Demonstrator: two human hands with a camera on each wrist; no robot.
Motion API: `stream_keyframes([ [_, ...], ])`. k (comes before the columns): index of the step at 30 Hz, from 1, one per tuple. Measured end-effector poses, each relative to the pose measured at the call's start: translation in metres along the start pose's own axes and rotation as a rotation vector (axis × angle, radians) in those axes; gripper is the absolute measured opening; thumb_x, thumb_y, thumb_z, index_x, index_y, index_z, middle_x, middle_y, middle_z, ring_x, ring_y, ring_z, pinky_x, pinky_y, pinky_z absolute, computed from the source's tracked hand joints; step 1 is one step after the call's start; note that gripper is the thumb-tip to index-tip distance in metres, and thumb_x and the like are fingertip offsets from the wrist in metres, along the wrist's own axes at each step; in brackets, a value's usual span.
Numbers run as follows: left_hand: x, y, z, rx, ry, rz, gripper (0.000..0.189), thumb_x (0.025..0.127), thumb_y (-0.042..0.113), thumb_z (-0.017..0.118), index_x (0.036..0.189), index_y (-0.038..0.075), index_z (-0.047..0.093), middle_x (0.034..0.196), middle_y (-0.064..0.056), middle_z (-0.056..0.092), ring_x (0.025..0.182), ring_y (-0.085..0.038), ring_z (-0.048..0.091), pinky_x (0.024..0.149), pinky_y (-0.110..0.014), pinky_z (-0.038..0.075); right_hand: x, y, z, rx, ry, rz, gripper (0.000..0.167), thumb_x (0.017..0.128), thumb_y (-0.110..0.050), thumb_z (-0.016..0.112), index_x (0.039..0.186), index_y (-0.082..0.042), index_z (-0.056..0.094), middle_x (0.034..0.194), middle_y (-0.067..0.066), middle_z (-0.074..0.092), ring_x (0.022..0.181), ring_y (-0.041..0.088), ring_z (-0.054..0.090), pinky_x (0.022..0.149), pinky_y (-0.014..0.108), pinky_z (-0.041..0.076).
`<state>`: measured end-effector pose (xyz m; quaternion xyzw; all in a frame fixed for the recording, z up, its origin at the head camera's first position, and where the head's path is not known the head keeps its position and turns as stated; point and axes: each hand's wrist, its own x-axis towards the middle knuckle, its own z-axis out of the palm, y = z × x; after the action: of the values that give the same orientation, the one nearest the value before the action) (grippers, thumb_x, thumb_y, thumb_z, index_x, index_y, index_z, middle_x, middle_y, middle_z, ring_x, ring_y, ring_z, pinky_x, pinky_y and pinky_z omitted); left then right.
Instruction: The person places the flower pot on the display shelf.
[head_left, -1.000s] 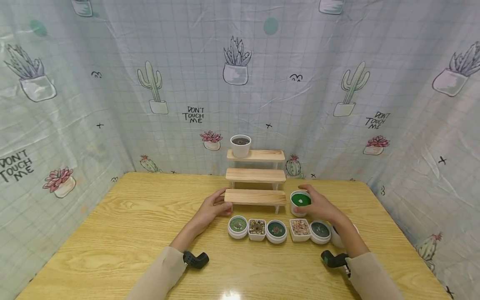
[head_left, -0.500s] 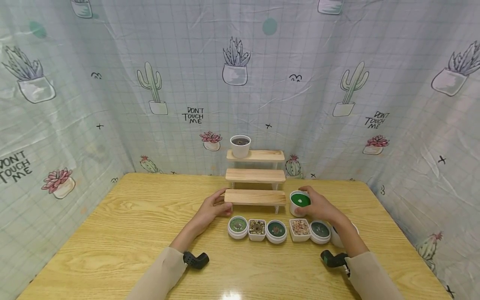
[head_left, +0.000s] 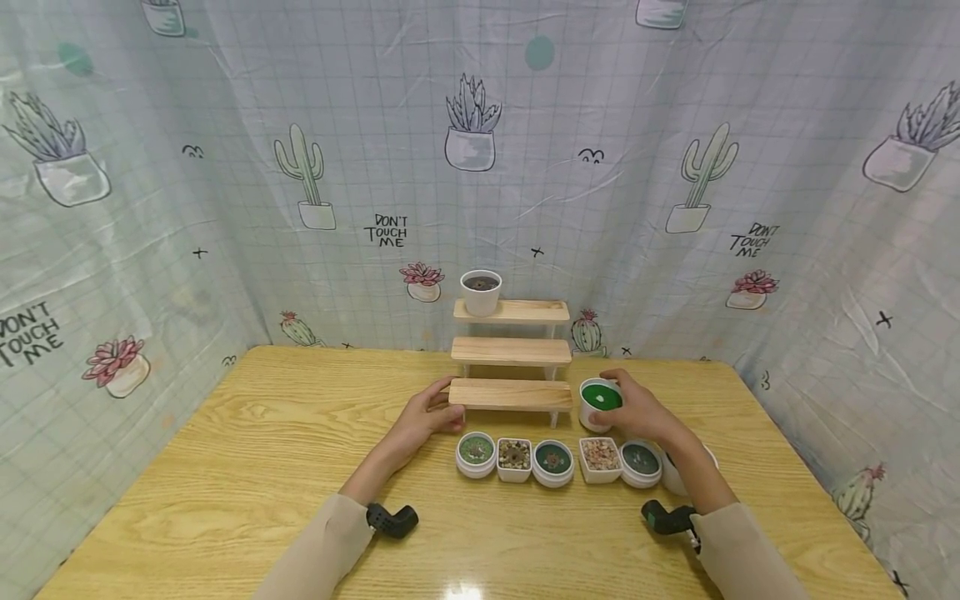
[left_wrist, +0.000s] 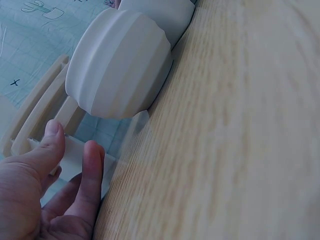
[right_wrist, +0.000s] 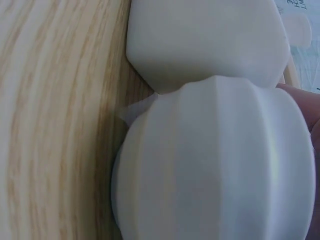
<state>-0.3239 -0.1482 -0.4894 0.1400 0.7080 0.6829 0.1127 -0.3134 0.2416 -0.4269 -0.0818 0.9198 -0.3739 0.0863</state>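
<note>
In the head view my left hand (head_left: pixel 426 419) grips the left end of the lowest plank of a three-tier wooden stand (head_left: pixel 510 393). The left wrist view shows the thumb and fingers (left_wrist: pixel 92 165) at that end, by the stand's pale leg. My right hand (head_left: pixel 641 410) holds a round white pot with a green top (head_left: pixel 602 398), just right of the stand, thumb in front and fingers behind. In the right wrist view a ribbed white pot (right_wrist: pixel 215 165) hides most of that hand. Another white pot with a dark filling (head_left: pixel 482 293) stands at the left of the top tier.
Before the stand is a row of small white pots: a round green one (head_left: pixel 476 454), a square pebble one (head_left: pixel 513 459), a round one with a dark green filling (head_left: pixel 552 463). Further right come a square pot with pinkish pebbles (head_left: pixel 600 459), a round dark green one (head_left: pixel 641 463) and one partly behind the right forearm.
My right hand and the green-topped pot have risen very slightly. The left hand, stand and other pots stay where they were.
</note>
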Motion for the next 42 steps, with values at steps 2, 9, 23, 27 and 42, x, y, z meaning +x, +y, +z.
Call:
stream_keyframes([
  [2, 0.0, 0.0, 0.0, -0.002, 0.006, -0.002, 0.077, 0.101, 0.017, 0.069, 0.164, 0.011, 0.026, 0.144, -0.027, 0.054, 0.108, -0.024, 0.07, 0.091, -0.03, 0.064, 0.0, 0.0, -0.001, 0.002, 0.01, -0.003, 0.088, 0.09, -0.03, 0.081, 0.155, 0.0, 0.029, 0.144, 0.031, 0.051, 0.125, 0.044, 0.056, 0.105, 0.059, 0.051],
  [9, -0.002, 0.002, 0.001, 0.007, 0.018, -0.002, 0.078, 0.101, 0.016, 0.068, 0.164, 0.008, 0.023, 0.142, -0.028, 0.055, 0.102, -0.018, 0.071, 0.09, -0.03, 0.064, -0.001, -0.002, -0.004, 0.03, 0.051, -0.008, 0.084, 0.09, -0.031, 0.08, 0.153, -0.004, 0.032, 0.142, 0.029, 0.053, 0.122, 0.042, 0.059, 0.102, 0.056, 0.055],
  [23, 0.0, 0.001, 0.001, 0.009, 0.006, 0.015, 0.081, 0.1, 0.02, 0.071, 0.164, 0.006, 0.024, 0.143, -0.029, 0.054, 0.102, -0.017, 0.071, 0.09, -0.03, 0.064, -0.004, -0.007, -0.008, 0.041, 0.075, -0.02, 0.089, 0.091, -0.035, 0.079, 0.157, -0.004, 0.027, 0.148, 0.031, 0.048, 0.126, 0.044, 0.056, 0.105, 0.059, 0.053],
  [27, -0.001, 0.001, 0.001, 0.005, 0.009, 0.003, 0.081, 0.1, 0.02, 0.07, 0.164, 0.008, 0.023, 0.143, -0.028, 0.054, 0.104, -0.019, 0.07, 0.091, -0.03, 0.064, -0.004, -0.009, -0.008, 0.039, 0.081, -0.023, 0.09, 0.091, -0.036, 0.079, 0.156, -0.003, 0.026, 0.15, 0.032, 0.044, 0.127, 0.046, 0.055, 0.106, 0.061, 0.051],
  [42, -0.001, 0.002, 0.001, 0.01, 0.018, -0.011, 0.08, 0.1, 0.018, 0.07, 0.165, 0.01, 0.023, 0.141, -0.026, 0.055, 0.1, -0.017, 0.071, 0.091, -0.03, 0.064, -0.006, -0.013, -0.01, 0.043, 0.103, -0.068, 0.087, 0.091, -0.036, 0.079, 0.154, -0.001, 0.03, 0.147, 0.031, 0.048, 0.127, 0.045, 0.055, 0.107, 0.062, 0.05],
])
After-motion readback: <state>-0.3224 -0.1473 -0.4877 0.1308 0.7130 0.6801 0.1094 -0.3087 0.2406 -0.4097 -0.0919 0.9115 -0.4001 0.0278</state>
